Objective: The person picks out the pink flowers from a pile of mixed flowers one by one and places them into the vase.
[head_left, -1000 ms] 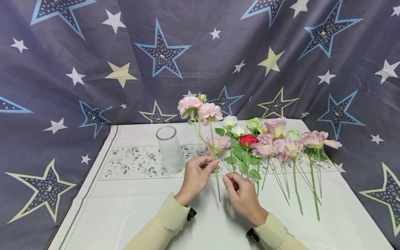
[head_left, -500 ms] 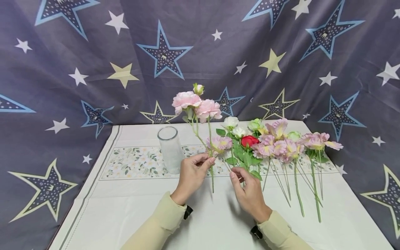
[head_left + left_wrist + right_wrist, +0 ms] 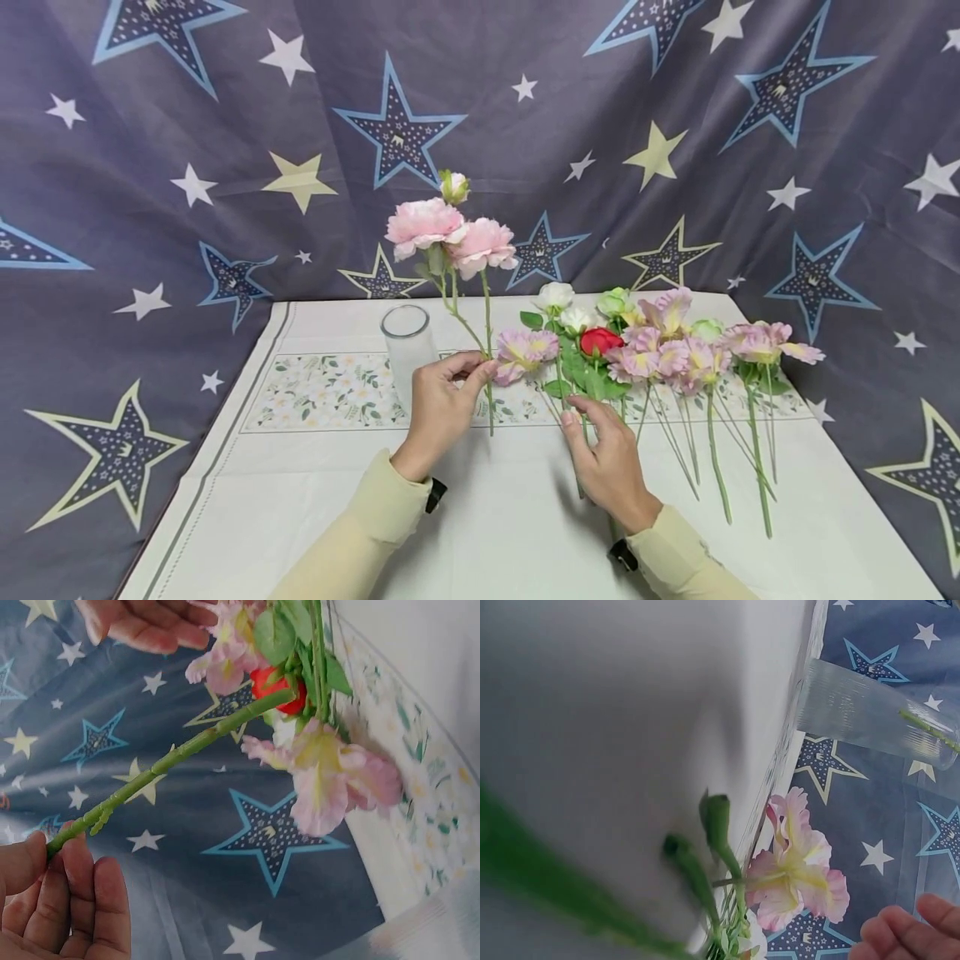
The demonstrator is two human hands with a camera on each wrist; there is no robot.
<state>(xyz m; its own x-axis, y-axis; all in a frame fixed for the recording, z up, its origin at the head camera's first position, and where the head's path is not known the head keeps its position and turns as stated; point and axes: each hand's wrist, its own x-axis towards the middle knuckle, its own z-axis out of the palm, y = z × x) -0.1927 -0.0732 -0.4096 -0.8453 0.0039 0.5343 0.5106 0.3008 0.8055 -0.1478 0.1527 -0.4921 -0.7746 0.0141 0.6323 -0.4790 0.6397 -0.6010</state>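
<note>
My left hand (image 3: 442,408) pinches the green stem of a pink peony spray (image 3: 426,227), which has two full blooms and a bud on top. The spray is upright above the table, just right of a ribbed clear glass vase (image 3: 407,350) that the hand partly hides. In the left wrist view the bare lower stem (image 3: 172,759) sticks out beyond the thumb and fingers. My right hand (image 3: 611,462) hovers by the stems of the lying flowers, fingers loosely bent, with nothing visible in its grasp. Closest to it are a red rose (image 3: 601,341) and a pink-lilac iris (image 3: 525,352).
White roses (image 3: 555,297), green roses (image 3: 615,302) and several more irises (image 3: 697,358) lie along the right side, stems towards the front. A floral band (image 3: 322,392) crosses the white tablecloth (image 3: 300,517). Star-printed cloth (image 3: 480,100) hangs behind.
The left hand has raised the peony spray and carried it left towards the vase. The right hand has shifted slightly right, away from the left hand.
</note>
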